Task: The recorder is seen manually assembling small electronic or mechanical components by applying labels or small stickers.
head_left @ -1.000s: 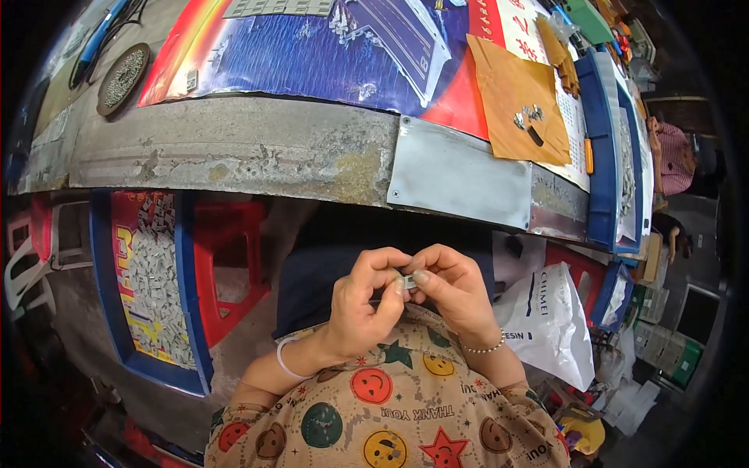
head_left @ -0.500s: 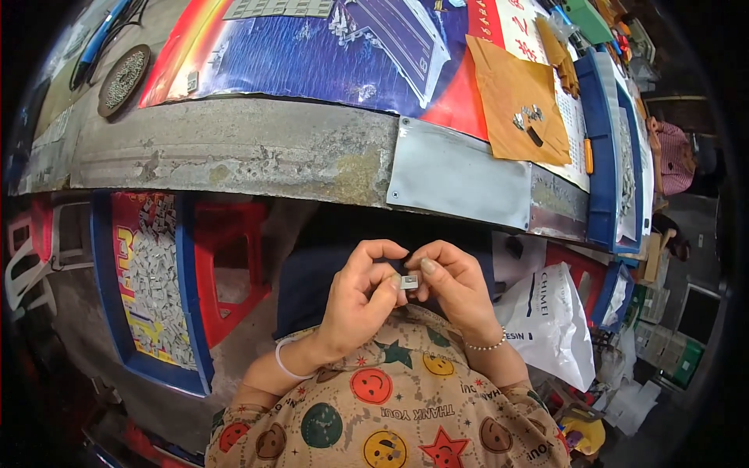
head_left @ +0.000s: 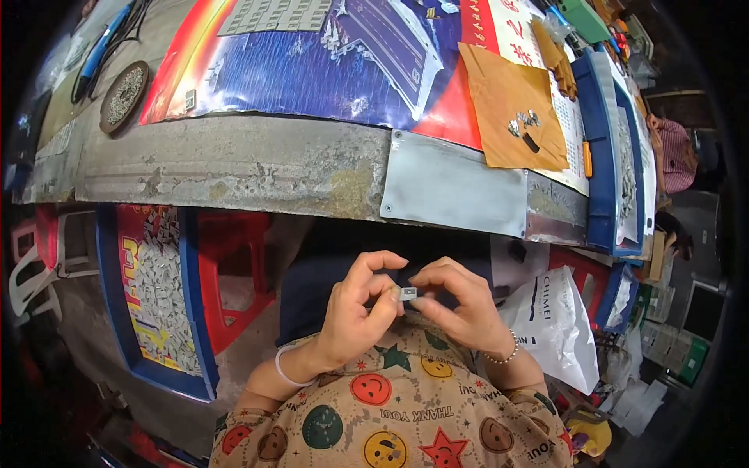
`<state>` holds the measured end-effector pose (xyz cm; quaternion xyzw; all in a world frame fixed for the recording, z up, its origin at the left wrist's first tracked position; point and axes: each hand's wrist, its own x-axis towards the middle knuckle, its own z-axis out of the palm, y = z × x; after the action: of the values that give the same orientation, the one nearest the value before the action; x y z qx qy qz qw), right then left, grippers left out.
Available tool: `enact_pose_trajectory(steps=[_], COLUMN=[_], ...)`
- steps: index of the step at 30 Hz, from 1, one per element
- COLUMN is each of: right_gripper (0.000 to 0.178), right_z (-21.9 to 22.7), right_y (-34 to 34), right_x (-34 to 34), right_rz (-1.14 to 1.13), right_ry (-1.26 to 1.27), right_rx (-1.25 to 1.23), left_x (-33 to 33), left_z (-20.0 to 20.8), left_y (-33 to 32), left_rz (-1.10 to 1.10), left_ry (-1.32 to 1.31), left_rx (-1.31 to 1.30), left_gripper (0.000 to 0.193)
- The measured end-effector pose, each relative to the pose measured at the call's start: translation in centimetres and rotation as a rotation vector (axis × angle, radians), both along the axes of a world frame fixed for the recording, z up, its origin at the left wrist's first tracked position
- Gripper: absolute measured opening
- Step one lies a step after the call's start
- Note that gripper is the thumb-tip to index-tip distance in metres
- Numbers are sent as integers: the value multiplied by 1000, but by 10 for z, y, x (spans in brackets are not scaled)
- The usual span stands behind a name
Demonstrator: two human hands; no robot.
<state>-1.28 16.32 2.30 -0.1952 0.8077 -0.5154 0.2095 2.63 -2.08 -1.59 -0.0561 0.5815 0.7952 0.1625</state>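
Observation:
Between the thumb and fingers of my left hand (head_left: 361,312) is a small silvery rectangular metal piece (head_left: 408,293) with a dark opening in its face. I hold it above my lap, just short of the bench edge. My right hand (head_left: 462,306) is beside the piece's right end. Its thumb and forefinger curve apart around that end, and I see nothing between them. To my left, a blue tray (head_left: 204,355) contains a heap of similar small metal pieces (head_left: 162,281).
Ahead stands the worn grey bench (head_left: 257,160), with a screwed-down metal plate (head_left: 456,183) at its edge. On it are a poster (head_left: 273,86), rows of metal pieces (head_left: 277,15), a round dish (head_left: 125,97) and brown paper (head_left: 515,93). A white bag (head_left: 554,335) sits right; another person (head_left: 675,156) is farther off.
My right thumb and forefinger have drawn apart and off the metal piece. The left hand still grips it. The whole view has shifted slightly, so the bench appears lower.

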Motion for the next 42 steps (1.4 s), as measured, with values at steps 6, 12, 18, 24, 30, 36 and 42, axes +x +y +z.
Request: enact_pose_trajectory(steps=[6,12,18,24,30,36,42], right_gripper=[25,22,20,20,16,13,12], right_z=[1,7,9,7,12,16,16], right_y=[0,-2,-7,-15,-20,-20,-19], right_x=[-4,-12,-19,-22,-28,-29,-29], right_rz=[44,109,147,116,49,124,183], right_ry=[67,168,142,27,-143,-41,-24], right_rx=[3,85,89,69,28,108,134], left_x=[-4,-7,-8,-10,-10,-9,-7], left_z=[1,0,-3,-11,-11,-6,-7], left_y=[2,0,-4,-8,-12,-12,-9], left_rz=[-11,-46,-13,23,31,47,54], left_ry=[-12,96,121,119,100,298,390], left_rx=[44,-85,-52,9,17,-198,-244], left_gripper=[32,32,30,29,31,34,34])
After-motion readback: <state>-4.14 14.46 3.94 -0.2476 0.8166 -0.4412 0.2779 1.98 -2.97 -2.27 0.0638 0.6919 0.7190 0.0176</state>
